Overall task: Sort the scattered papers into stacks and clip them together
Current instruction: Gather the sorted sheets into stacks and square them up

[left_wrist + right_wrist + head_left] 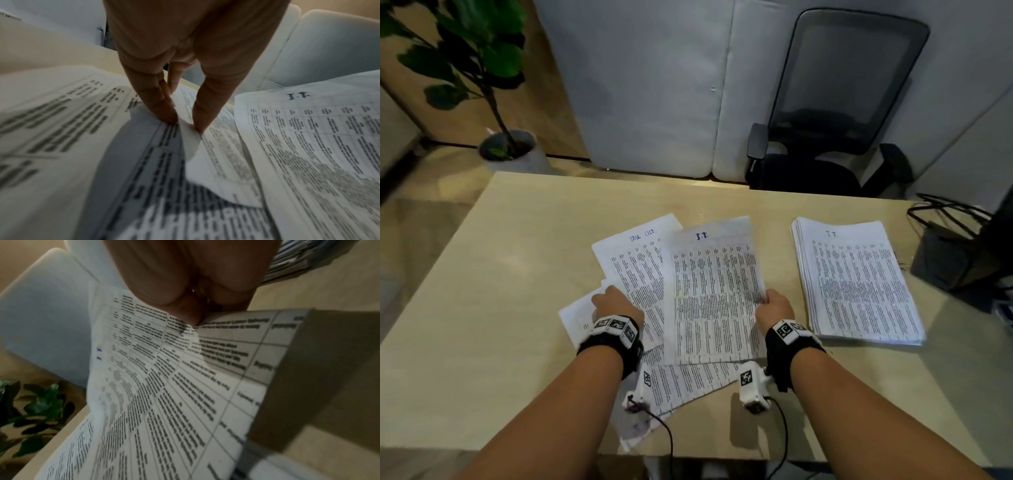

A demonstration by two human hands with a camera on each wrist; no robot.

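Note:
Printed sheets lie scattered at the middle of the table. My right hand grips the right edge of a sheet headed "I.T.", raised above the others. In the right wrist view the thumb of the right hand presses on that sheet. My left hand rests on the pile's left side, beside a sheet headed "TASK LIST". Close up, the left hand pinches a curled paper corner. A squared stack headed "I.T." lies to the right.
A black mesh office chair stands behind the table's far edge. A potted plant is on the floor at far left. A dark box with cables sits at the table's right edge. Bare tabletop stretches to the left.

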